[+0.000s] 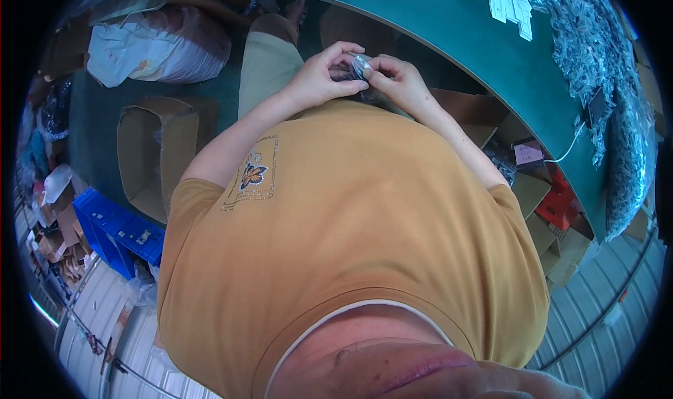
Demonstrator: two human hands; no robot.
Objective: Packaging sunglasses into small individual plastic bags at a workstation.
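Both hands meet in front of my body, below the edge of the green table (449,31). Between them is a small clear plastic bag (359,65) with something dark in or behind it; its kind is too small to make out. My left hand (322,78) curls its fingers and thumb around the bag's left side. On the other side, my right hand (401,83) pinches the shiny plastic between thumb and forefinger. The fingers partly cover the bag.
A pile of clear plastic packets (585,45) and white strips (510,5) lie on the table. An open cardboard box (144,164), a stuffed white plastic bag (137,52) and a blue crate (112,227) are at the left. Cardboard boxes (529,192) and a red item (559,201) sit under the table's right side.
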